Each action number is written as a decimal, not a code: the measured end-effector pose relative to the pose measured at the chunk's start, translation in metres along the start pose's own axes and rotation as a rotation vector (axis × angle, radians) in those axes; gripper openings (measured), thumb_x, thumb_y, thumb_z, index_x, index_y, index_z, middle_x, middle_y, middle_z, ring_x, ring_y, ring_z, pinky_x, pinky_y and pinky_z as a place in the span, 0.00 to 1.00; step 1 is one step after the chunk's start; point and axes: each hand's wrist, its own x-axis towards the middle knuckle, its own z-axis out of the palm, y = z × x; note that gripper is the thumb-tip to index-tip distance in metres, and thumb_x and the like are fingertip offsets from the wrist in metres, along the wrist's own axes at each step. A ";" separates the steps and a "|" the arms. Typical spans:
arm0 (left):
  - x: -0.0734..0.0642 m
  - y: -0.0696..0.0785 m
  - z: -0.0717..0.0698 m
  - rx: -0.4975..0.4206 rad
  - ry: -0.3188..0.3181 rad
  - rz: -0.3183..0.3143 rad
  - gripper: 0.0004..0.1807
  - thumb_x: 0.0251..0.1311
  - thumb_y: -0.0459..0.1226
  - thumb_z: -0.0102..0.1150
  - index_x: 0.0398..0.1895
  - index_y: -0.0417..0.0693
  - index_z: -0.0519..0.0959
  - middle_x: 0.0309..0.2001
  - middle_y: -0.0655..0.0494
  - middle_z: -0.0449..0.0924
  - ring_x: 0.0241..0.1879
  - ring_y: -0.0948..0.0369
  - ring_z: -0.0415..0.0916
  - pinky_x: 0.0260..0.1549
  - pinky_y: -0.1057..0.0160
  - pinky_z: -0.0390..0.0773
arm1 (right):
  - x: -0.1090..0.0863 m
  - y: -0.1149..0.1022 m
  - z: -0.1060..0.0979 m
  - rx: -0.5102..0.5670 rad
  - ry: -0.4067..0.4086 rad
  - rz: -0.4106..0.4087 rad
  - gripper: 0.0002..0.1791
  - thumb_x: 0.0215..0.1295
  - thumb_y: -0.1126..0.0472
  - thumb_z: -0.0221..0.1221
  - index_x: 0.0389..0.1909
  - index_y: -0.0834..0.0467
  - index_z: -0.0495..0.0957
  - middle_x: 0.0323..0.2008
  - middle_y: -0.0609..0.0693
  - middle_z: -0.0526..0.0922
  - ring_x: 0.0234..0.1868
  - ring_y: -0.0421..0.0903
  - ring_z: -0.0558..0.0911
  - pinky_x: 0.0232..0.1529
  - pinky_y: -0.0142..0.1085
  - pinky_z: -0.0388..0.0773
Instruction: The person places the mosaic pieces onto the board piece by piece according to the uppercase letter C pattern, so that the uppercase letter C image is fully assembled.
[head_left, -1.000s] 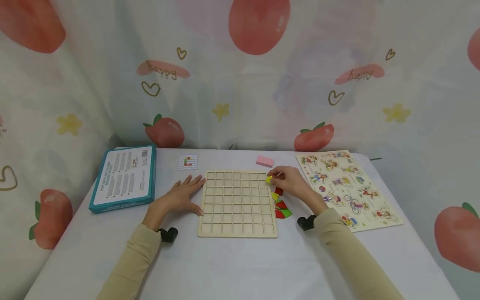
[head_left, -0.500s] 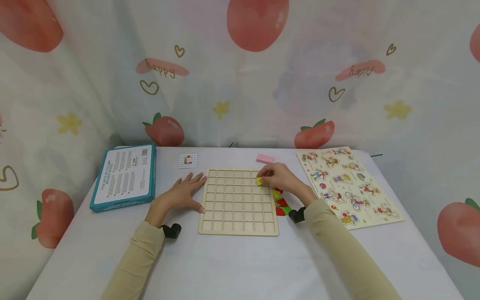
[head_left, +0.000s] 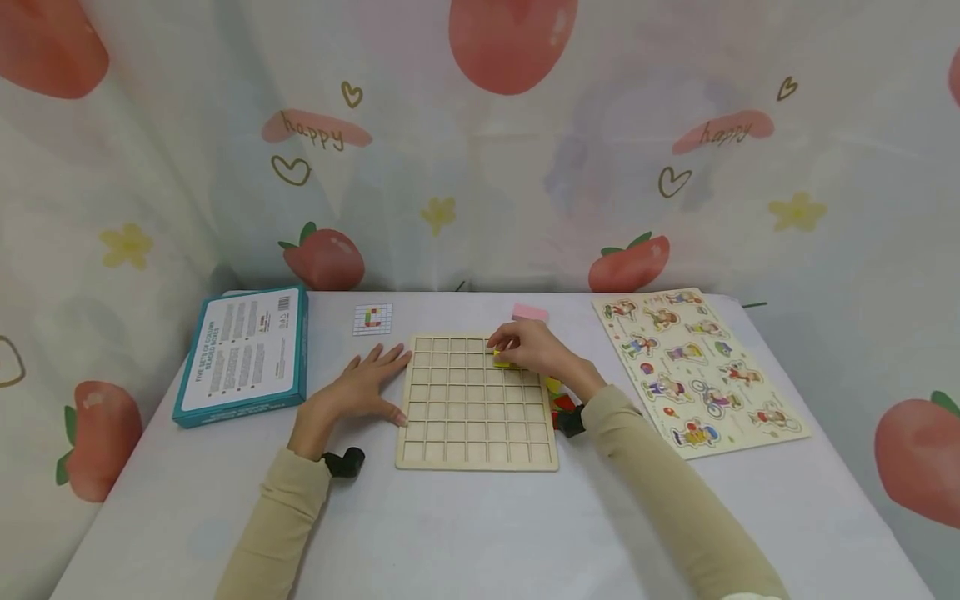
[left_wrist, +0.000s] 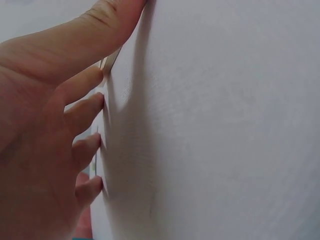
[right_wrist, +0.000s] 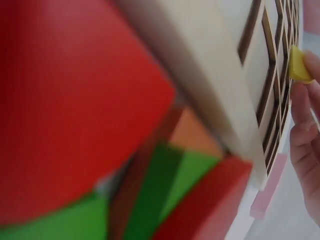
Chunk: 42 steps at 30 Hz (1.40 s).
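Observation:
A wooden grid board (head_left: 456,459) with square cells lies flat in the middle of the table. My right hand (head_left: 534,346) pinches a small yellow block (head_left: 501,359) over the upper right part of the board; the right wrist view shows the yellow block (right_wrist: 298,65) at the fingertips, right at the grid. Along the board's left edge my left hand (head_left: 360,396) lies with fingers spread, thumb and fingertips at the rim. In the left wrist view the left hand (left_wrist: 45,115) has straight fingers on the white tabletop. Loose red blocks (head_left: 564,403) sit by the board's right edge, partly covered by the wrist camera.
A yellow piece (head_left: 553,385) and green pieces (right_wrist: 170,185) lie among the red ones. Behind the board are a pattern card (head_left: 372,319) and a pink block (head_left: 530,312). A teal box (head_left: 242,354) stands left, a picture puzzle board (head_left: 678,375) right.
My right hand has carried the yellow block leftward from the board's right edge to over its upper cells. My left hand stays at the left edge.

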 end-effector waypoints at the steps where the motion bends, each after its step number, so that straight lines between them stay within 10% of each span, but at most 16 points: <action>1: 0.000 0.000 0.000 0.000 0.006 0.002 0.63 0.47 0.50 0.81 0.83 0.47 0.53 0.84 0.46 0.44 0.83 0.39 0.32 0.77 0.33 0.35 | 0.001 0.000 0.001 -0.002 0.006 0.000 0.10 0.64 0.64 0.69 0.46 0.59 0.87 0.40 0.51 0.88 0.36 0.44 0.81 0.40 0.34 0.79; 22: -0.002 0.001 0.000 -0.007 0.023 -0.016 0.61 0.47 0.49 0.81 0.82 0.47 0.55 0.84 0.46 0.45 0.83 0.40 0.34 0.78 0.33 0.35 | 0.001 -0.007 0.007 -0.067 0.007 0.017 0.09 0.68 0.66 0.65 0.45 0.60 0.89 0.45 0.55 0.89 0.42 0.47 0.83 0.44 0.37 0.82; 42: -0.003 0.005 0.000 -0.001 0.018 -0.021 0.60 0.48 0.48 0.81 0.82 0.46 0.55 0.84 0.46 0.45 0.83 0.40 0.34 0.78 0.33 0.36 | -0.063 0.041 -0.033 -0.057 0.063 0.090 0.11 0.70 0.63 0.63 0.49 0.60 0.86 0.40 0.53 0.86 0.35 0.46 0.81 0.36 0.36 0.79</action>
